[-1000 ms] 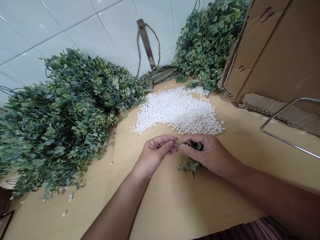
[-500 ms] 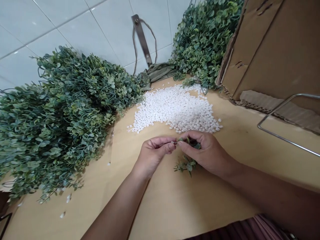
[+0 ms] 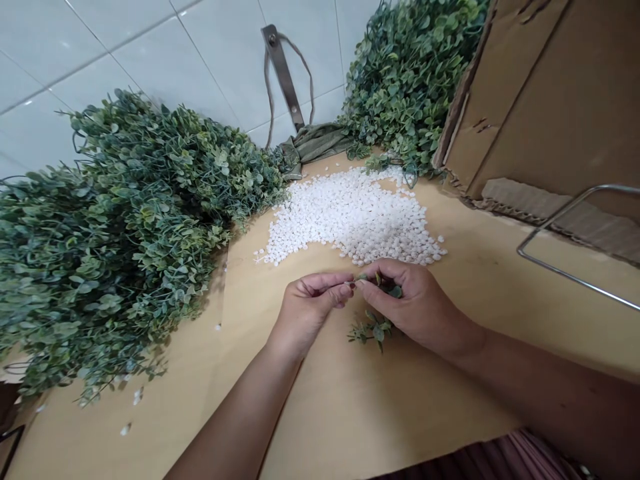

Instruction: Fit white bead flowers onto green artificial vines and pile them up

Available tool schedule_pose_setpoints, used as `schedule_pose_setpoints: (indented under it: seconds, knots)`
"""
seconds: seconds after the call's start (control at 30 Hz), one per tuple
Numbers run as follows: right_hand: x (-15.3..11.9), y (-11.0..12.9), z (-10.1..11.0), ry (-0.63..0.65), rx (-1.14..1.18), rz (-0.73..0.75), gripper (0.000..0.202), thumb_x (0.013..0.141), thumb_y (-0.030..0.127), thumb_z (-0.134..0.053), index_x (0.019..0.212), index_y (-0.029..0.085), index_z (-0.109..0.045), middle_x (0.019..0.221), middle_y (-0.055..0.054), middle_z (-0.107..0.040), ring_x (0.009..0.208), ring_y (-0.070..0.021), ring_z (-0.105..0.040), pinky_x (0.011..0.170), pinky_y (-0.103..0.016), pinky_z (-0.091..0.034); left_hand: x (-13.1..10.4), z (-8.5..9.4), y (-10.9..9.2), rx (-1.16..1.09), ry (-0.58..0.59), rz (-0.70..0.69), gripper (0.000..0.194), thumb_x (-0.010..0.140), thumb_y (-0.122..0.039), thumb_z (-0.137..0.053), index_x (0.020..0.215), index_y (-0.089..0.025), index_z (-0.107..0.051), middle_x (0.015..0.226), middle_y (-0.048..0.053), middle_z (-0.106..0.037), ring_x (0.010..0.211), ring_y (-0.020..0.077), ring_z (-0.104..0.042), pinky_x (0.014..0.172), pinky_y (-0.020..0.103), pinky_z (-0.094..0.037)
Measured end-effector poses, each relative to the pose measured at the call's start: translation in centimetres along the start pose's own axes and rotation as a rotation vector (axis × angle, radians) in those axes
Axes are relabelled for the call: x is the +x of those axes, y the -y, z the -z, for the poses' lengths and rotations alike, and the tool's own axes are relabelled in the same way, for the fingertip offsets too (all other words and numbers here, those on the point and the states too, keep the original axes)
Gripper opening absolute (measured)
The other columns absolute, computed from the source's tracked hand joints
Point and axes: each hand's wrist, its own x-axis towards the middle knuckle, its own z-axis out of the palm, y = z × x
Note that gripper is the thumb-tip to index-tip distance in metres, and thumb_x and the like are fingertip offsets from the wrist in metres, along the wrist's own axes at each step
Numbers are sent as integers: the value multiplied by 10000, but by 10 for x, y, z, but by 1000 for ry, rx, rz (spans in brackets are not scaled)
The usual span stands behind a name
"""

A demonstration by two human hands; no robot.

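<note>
My right hand [image 3: 417, 303] is closed round an artificial leaf sprig [image 3: 375, 330]. Green leaves show between its fingers and below the palm. Thumb and fingertips of my left hand [image 3: 307, 307] are pinched together right against the right fingertips, where the sprig's end seems to be. What the left fingers hold is too small and covered to make out. Just beyond both hands, a heap of small white plastic pieces [image 3: 350, 217] is spread over the tan tabletop [image 3: 320, 427].
A large mound of artificial greenery [image 3: 150, 220] fills the left side, and another green bunch [image 3: 410, 87] stands at the back. To the right are a cardboard box [image 3: 560, 107] and a bent metal wire frame [image 3: 565, 270]. A strap [image 3: 284, 80] leans against the tiled wall [image 3: 210, 60].
Almost nothing differs. Both hands keep the same pinch in the same place, and the view has shifted very slightly.
</note>
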Motion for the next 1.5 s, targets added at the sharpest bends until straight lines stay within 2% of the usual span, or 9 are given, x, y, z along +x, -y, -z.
schedule_pose_setpoints:
  seconds: [0.67,1.03,1.2,1.37,1.5]
  knots:
    - [-1,-2,-1,-18,-102,-15,143,758,200,-483,648,164,-567,608,-18,-572,590,-143,-501,569,-262,-385,0,-5,0,45,-55,0,135,527,-151,-776,657,-155,-740,562,16,-664,529,83,-523,570,226,-429]
    - [-2,-3,-4,-40,-221,-9,150,736,208,-458,596,180,-506,550,-3,-490,532,-137,-455,520,-259,-333,1,-7,5,78,-94,7,92,514,-121,-762,591,-153,-723,561,10,-663,526,80,-525,549,214,-429]
    - [-3,-3,-4,-43,-233,2,142,733,185,-468,595,180,-503,542,8,-486,525,-125,-450,510,-242,-332,3,-9,5,116,-68,-9,71,521,-126,-761,567,-151,-714,555,7,-652,527,83,-523,545,215,-431]
    - [2,-4,-1,-6,-99,-26,154,765,229,-471,636,170,-529,572,2,-511,548,-126,-467,520,-242,-359,2,-6,1,112,-28,-32,181,552,-191,-772,728,-162,-738,648,17,-687,565,92,-546,590,227,-460]
    - [6,-3,3,-66,11,-35,159,772,259,-482,639,175,-503,545,30,-447,514,-108,-422,497,-232,-352,-7,2,-7,149,28,-53,268,602,-268,-758,854,-180,-728,754,35,-698,682,119,-593,641,230,-474]
